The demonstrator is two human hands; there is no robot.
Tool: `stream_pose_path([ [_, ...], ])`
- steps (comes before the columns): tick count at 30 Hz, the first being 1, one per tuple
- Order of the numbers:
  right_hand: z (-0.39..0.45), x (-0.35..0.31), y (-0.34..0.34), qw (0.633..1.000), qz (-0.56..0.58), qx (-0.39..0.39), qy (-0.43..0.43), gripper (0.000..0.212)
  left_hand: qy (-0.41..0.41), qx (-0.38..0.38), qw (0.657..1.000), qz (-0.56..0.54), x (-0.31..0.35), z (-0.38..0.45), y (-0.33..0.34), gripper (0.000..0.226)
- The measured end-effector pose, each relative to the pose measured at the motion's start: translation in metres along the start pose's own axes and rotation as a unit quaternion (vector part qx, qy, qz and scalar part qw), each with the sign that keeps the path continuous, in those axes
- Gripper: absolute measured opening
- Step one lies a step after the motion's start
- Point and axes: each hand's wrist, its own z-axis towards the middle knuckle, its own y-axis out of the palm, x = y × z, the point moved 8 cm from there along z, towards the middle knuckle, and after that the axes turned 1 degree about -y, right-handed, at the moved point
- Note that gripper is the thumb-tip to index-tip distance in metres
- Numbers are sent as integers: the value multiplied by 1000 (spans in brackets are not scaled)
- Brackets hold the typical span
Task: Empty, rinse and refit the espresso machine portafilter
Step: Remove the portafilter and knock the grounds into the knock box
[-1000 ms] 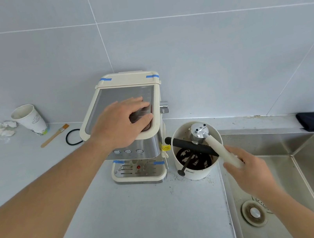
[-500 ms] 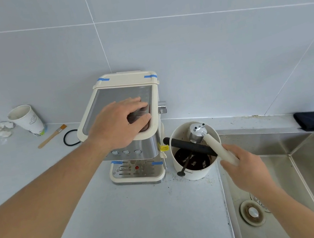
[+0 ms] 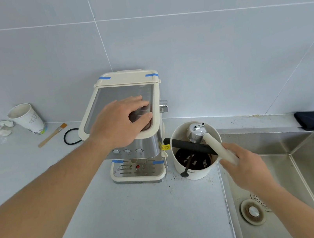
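A cream and steel espresso machine stands on the counter against the tiled wall. My left hand rests flat on its top, fingers spread. To its right stands a white knock box with a black bar across it and dark coffee grounds inside. My right hand grips the cream handle of the portafilter. Its metal head is turned upside down over the knock box, resting against the bar.
A steel sink with a drain lies at the right. A paper cup, a small brush, a black rubber ring and white crumpled bits sit at the left. Coffee specks dot the counter near the knock box.
The portafilter head stays over the knock box, shifting only slightly against the bar. My left hand keeps its place on the machine's top.
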Motion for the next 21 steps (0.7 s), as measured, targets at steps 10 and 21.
stream_pose_path([
  [10, -7, -2, 0, 999, -29, 33, -24, 45, -2, 1, 1000, 0, 0, 0, -1, 44],
  [21, -10, -2, -1, 999, 9, 29, -21, 38, -6, -3, 1000, -1, -1, 0, 0, 46],
])
